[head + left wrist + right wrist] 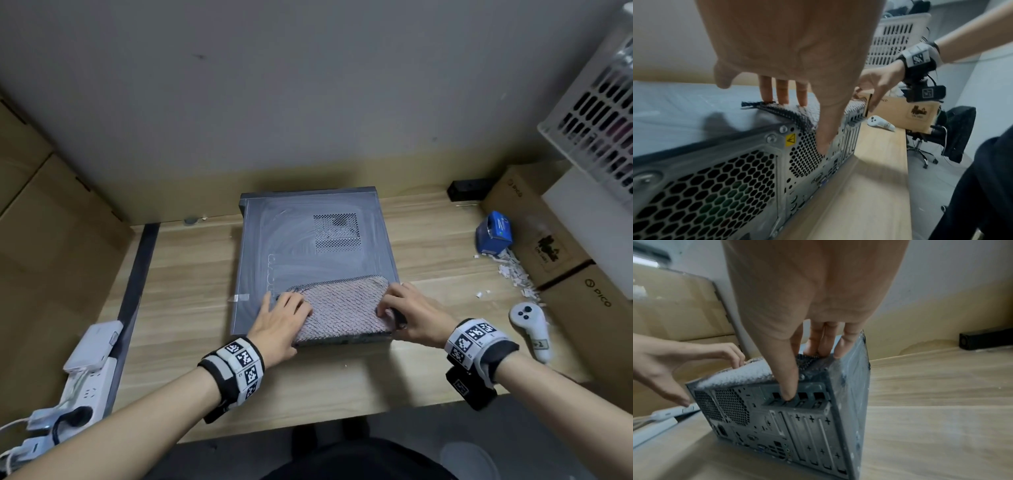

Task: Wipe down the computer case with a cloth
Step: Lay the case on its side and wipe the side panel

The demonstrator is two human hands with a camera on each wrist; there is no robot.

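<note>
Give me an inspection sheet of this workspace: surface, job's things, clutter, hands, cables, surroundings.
Surface: wooden desk, light grain.
Job's things: computer case lying on its side, top panel streaked; cloth spread over its near end.
Clutter: white controller, blue box, white paper scraps, all right of the case.
Hands: left hand with fingers on the cloth's left edge, thumb down the rear panel; right hand likewise at the right edge.
Cables: power strip with plugs and leads, at the desk's left edge.
Surroundings: cardboard boxes on the right, white basket above them, grey wall behind.
</note>
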